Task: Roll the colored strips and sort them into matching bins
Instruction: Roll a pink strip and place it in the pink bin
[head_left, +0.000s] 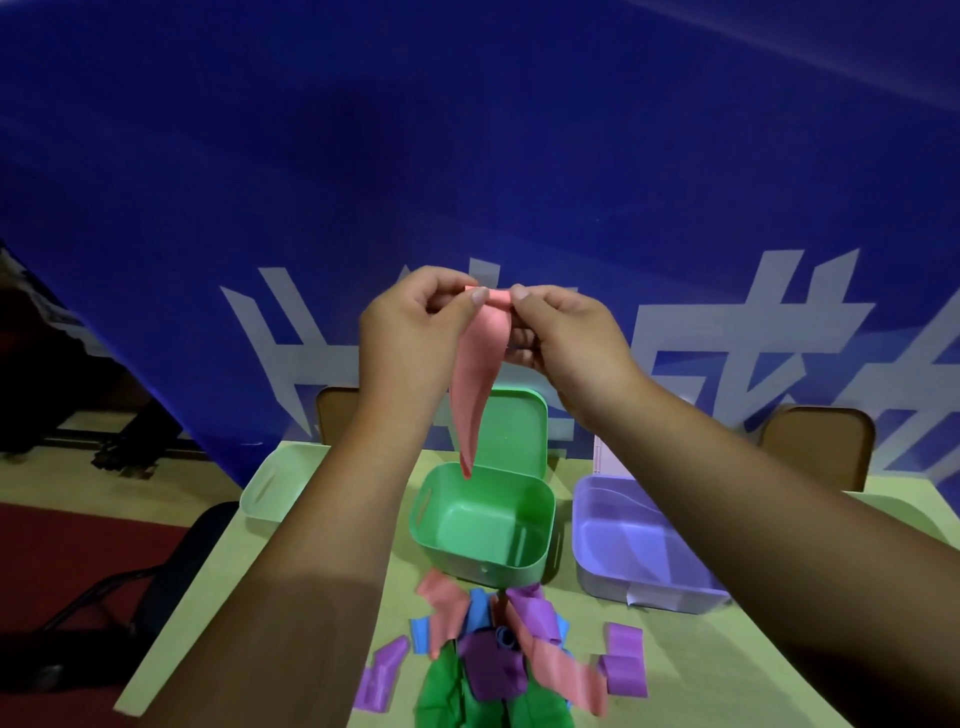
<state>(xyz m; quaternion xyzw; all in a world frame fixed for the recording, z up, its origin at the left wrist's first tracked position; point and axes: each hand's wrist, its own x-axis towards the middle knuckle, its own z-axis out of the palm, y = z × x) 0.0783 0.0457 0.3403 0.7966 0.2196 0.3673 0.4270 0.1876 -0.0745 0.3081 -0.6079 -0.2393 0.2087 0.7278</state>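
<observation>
A pink strip (475, 374) hangs in the air above the bins, its top end curled over. My left hand (415, 332) pinches that top end from the left and my right hand (561, 332) pinches it from the right. The strip's tail dangles down to the rim of the green bin (540, 540). A pile of loose strips (493, 654) in pink, purple, blue and green lies on the table in front of the green bin.
A pale green bin (265, 491) stands at the left, partly behind my left forearm. A purple bin (597, 561) stands at the right. The green bin's lid (519, 431) leans behind it. Chairs and a blue banner (467, 156) lie beyond the yellow-green table (779, 665).
</observation>
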